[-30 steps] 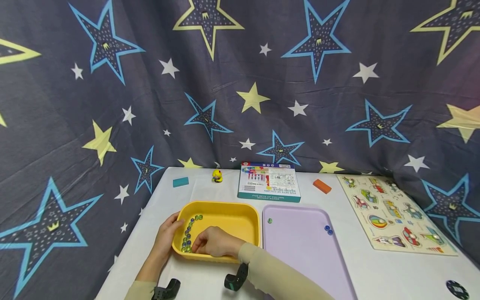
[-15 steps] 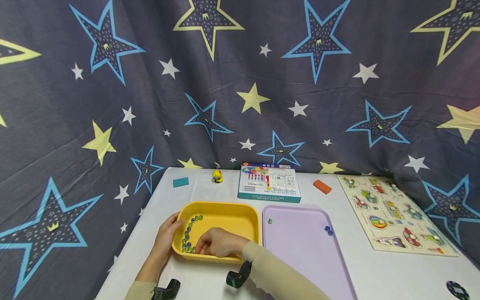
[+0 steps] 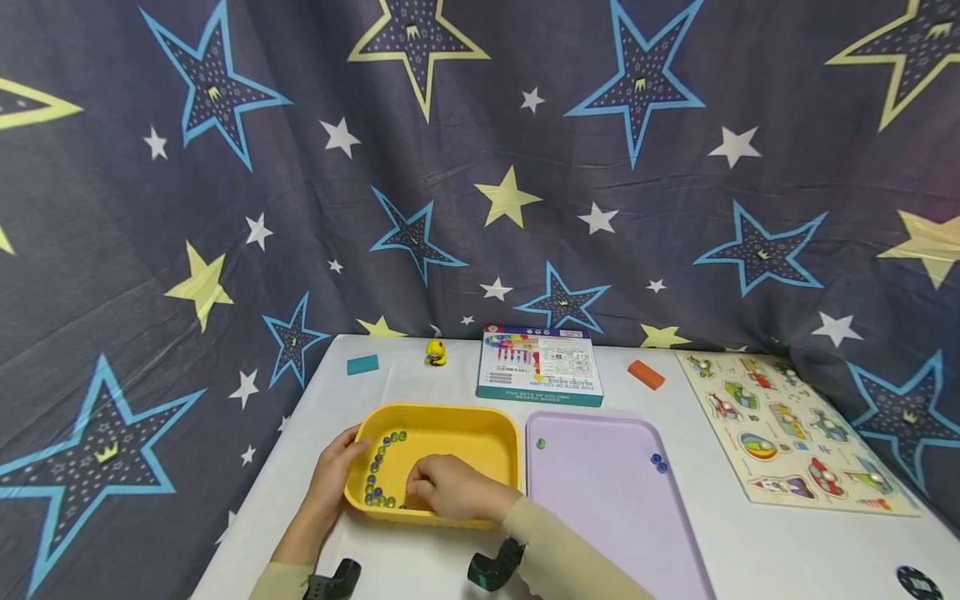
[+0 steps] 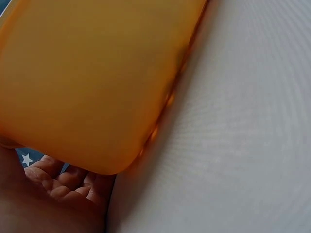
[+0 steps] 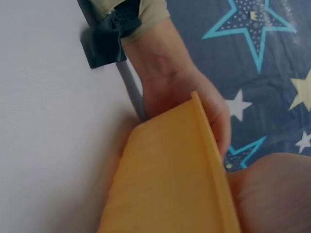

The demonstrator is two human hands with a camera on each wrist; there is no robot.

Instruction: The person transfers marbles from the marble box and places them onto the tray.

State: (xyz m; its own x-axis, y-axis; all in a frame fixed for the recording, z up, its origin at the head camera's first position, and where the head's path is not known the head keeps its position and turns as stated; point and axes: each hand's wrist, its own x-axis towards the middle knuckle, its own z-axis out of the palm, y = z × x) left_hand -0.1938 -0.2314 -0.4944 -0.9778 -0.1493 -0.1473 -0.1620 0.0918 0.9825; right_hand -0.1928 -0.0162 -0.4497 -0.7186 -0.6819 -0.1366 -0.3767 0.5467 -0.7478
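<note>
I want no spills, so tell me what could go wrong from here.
Marbles lie loose in a curved row inside the yellow tub; the right grip, close to the row's near end, might knock some out of line. If the left grip, on the tub's left edge, jerked, they could roll. The tub stands right beside the purple tray, so a shove might set the blue marbles there rolling.

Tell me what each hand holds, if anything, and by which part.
The left hand holds the yellow bin by its left end. The right hand reaches into it near the marbles; any hold there cannot be told.
</note>
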